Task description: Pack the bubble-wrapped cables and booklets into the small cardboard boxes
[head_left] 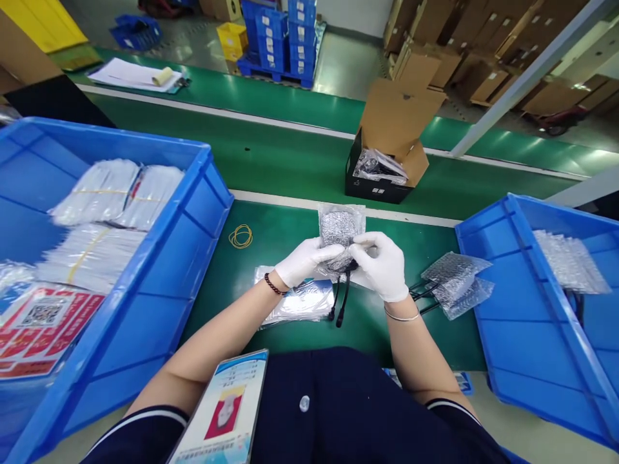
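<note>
Both my hands wear white gloves and meet over the green bench. My left hand (308,259) grips the left side of a bubble-wrap bag (337,225) with a dark item inside. With its fingers pinched at the bag's lower right edge, my right hand (382,263) holds it too. Two black cables (344,299) with connector ends hang from the bag's bottom. Under my hands lies a stack of clear plastic packets (304,301). To the right of my right hand rest several bubble-wrapped pieces (454,283) with black cables.
A large blue bin (193,212) at left holds banded packet bundles (104,193); another blue bin (517,309) stands at right. Yellow rubber bands (240,236) lie on the bench. Behind is an open black carton (377,191) on the green conveyor (290,161).
</note>
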The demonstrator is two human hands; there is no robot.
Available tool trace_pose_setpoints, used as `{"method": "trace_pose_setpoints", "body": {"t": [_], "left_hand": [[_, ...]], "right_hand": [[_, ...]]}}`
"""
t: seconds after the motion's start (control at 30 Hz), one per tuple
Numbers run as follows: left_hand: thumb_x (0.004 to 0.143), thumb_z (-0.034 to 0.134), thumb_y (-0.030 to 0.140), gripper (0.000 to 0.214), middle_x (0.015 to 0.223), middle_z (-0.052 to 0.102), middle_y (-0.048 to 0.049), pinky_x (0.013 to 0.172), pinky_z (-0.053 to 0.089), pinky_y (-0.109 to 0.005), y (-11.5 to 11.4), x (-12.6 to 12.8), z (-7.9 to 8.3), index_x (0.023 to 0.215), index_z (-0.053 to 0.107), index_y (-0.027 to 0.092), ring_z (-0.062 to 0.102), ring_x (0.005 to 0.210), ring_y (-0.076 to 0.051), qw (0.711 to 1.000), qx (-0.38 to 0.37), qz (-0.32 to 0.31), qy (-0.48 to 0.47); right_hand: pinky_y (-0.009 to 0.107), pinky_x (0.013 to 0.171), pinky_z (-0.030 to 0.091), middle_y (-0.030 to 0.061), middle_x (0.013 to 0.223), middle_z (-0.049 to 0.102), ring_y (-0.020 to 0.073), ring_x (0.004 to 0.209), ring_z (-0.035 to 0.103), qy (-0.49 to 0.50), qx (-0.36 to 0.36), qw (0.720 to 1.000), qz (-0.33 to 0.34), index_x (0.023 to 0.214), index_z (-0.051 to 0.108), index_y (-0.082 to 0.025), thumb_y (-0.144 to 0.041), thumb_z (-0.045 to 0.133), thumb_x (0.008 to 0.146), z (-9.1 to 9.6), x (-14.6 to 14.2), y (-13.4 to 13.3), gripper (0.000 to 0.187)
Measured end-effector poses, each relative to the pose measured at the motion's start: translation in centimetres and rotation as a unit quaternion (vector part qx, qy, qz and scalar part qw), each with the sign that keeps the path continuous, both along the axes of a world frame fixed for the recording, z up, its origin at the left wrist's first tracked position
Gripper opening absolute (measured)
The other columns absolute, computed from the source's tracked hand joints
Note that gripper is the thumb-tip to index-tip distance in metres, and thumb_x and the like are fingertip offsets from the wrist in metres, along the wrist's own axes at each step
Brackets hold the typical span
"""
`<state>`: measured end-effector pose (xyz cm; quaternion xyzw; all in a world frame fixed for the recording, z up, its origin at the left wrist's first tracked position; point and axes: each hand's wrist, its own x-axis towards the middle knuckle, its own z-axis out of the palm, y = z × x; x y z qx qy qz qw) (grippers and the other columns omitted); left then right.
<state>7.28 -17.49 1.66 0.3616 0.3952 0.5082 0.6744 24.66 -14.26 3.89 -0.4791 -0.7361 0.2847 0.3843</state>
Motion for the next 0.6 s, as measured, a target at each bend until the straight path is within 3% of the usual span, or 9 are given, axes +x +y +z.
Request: {"method": "trace_pose_setpoints", "body": {"t": [0.13, 0.3, 0.47, 0.53, 0.6], "left_hand": [[0.064, 0.085, 0.044, 0.053, 0.099, 0.074, -0.0095, 0.091, 0.052, -0.038, 0.3, -0.2, 0.2, 0.105, 0.072, 0.012, 0.067, 0.097, -0.026, 0.999, -0.02, -0.027, -0.006], [0.062, 0.088, 0.042, 0.05, 0.079, 0.071, -0.0056, 0.08, 0.053, -0.034, 0.6, -0.2, 0.5, 0.098, 0.071, 0.012, 0.067, 0.08, -0.022, 0.998, -0.031, -0.054, -0.032], [0.063, 0.088, 0.038, 0.046, 0.078, 0.071, -0.0052, 0.077, 0.053, -0.032, 0.6, -0.7, -0.1, 0.096, 0.071, 0.011, 0.066, 0.075, -0.02, 0.996, -0.048, -0.062, -0.048], [0.068, 0.085, 0.037, 0.041, 0.077, 0.072, -0.0067, 0.071, 0.053, -0.032, 0.7, -1.1, -0.4, 0.094, 0.071, 0.009, 0.066, 0.068, -0.019, 0.994, -0.07, -0.073, -0.043], [0.075, 0.08, 0.035, 0.035, 0.077, 0.072, -0.0091, 0.066, 0.054, -0.031, 1.0, -1.4, -0.6, 0.094, 0.07, 0.007, 0.066, 0.064, -0.019, 0.992, -0.094, -0.062, -0.063]], "right_hand": [[0.035, 0.076, 0.054, 0.0007, 0.075, 0.069, 0.0199, 0.072, 0.064, 0.059, -0.055, 0.997, 0.006, 0.083, 0.066, -0.022, -0.035, 0.066, 0.069, 0.6, -0.3, 0.1, 0.019], [0.035, 0.077, 0.053, 0.0, 0.074, 0.068, 0.0195, 0.072, 0.063, 0.07, -0.085, 0.994, 0.013, 0.081, 0.066, -0.022, -0.034, 0.067, 0.067, 0.8, -0.3, 0.2, 0.018], [0.037, 0.08, 0.053, 0.0007, 0.076, 0.068, 0.0204, 0.074, 0.063, 0.09, -0.11, 0.99, 0.02, 0.08, 0.066, -0.022, -0.034, 0.069, 0.066, -0.1, -0.3, 0.8, 0.019], [0.038, 0.082, 0.053, 0.0004, 0.076, 0.068, 0.0208, 0.076, 0.064, 0.143, -0.139, 0.98, 0.028, 0.082, 0.066, -0.022, -0.033, 0.073, 0.064, -0.9, -0.4, 1.1, 0.022], [0.04, 0.088, 0.053, 0.0009, 0.084, 0.07, 0.0219, 0.085, 0.065, 0.255, -0.177, 0.949, 0.047, 0.09, 0.067, -0.023, -0.031, 0.079, 0.061, -1.5, -0.6, 1.3, 0.033]]}}
